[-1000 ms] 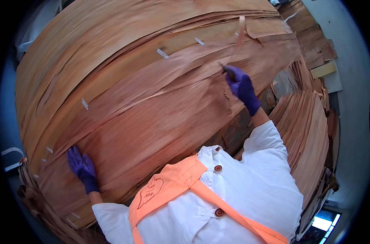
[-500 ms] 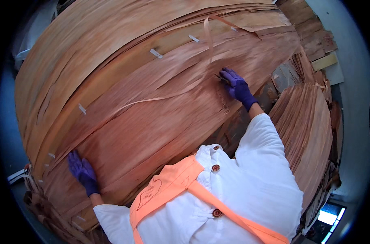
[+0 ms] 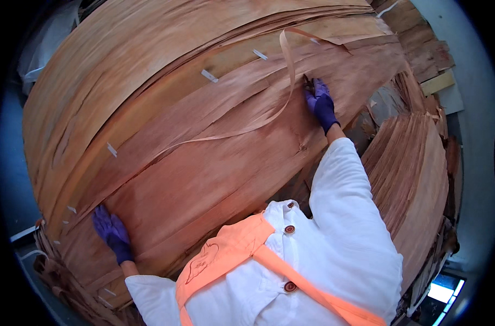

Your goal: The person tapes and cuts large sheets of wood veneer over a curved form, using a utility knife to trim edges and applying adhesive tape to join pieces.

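A wide reddish-brown wood veneer sheet (image 3: 204, 179) lies in front of me. My left hand (image 3: 110, 228), in a purple glove, rests flat on its near left part with the fingers stretched out. Farther right, my gloved right hand (image 3: 319, 100) is closed around a small dark tool (image 3: 308, 84), whose exact kind I cannot make out; its tip points away from me at the sheet. A narrow loose veneer strip (image 3: 291, 76) curls across the sheet, just left of the right hand. One end of the strip runs along a long edge in the sheet.
Beyond the sheet lie more layered veneers (image 3: 149, 49). Short pieces of white tape (image 3: 209, 75) dot the yellowish band between. A thick stack of narrow veneers (image 3: 402, 174) stands at my right. A pale yellow block (image 3: 437, 83) sits at the far right.
My right hand has moved away from me and slightly right with the tool. The loose strip now bows out in a wider curve toward that hand. My left hand has stayed nearly still.
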`<action>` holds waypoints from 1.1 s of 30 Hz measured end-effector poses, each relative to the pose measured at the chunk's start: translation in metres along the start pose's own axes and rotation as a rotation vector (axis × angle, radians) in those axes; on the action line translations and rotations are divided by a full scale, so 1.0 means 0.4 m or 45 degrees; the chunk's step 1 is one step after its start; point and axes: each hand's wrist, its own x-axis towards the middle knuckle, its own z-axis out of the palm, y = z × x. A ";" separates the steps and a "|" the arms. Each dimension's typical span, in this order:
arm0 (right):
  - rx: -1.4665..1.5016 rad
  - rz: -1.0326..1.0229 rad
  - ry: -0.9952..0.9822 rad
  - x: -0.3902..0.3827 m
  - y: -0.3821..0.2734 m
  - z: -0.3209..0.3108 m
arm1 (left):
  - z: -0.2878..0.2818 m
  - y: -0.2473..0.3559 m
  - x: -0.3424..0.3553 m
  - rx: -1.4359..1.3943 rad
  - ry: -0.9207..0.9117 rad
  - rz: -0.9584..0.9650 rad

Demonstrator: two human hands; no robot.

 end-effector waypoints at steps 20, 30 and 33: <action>-0.015 0.690 0.374 -0.023 0.329 -0.061 | -0.023 -0.025 -0.017 -0.104 0.092 0.071; -0.160 0.787 -0.008 -0.072 0.460 0.001 | 0.018 -0.034 -0.013 -0.038 0.026 0.044; -0.231 0.733 -0.010 -0.050 0.517 -0.010 | 0.005 -0.042 -0.013 -0.074 0.016 0.051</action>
